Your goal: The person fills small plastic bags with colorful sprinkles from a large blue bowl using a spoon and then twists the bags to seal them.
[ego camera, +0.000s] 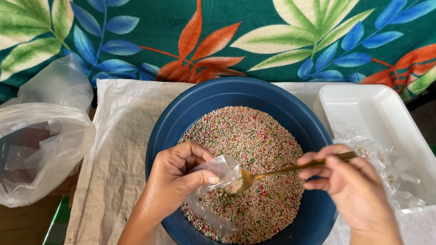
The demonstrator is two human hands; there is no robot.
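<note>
Beads, tiny and multicoloured [257,140], fill round dark-blue plastic basin [177,119], near rim cut off. Left hand [175,178] pinches small clear plastic bag [219,171]; right hand [349,183] grips slim gold metal spoon [286,169], bowl partly hidden inside bag.

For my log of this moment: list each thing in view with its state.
blue bowl: filled with small multicoloured beads
small clear bag: pinched by left hand
gold spoon: held by right hand, tip at the bag's mouth
white tray: holds crumpled clear plastic
large plastic bag: open

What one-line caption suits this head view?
Left hand holds a small clear bag open while right hand spoons coloured beads from a blue bowl with a gold spoon.
</note>
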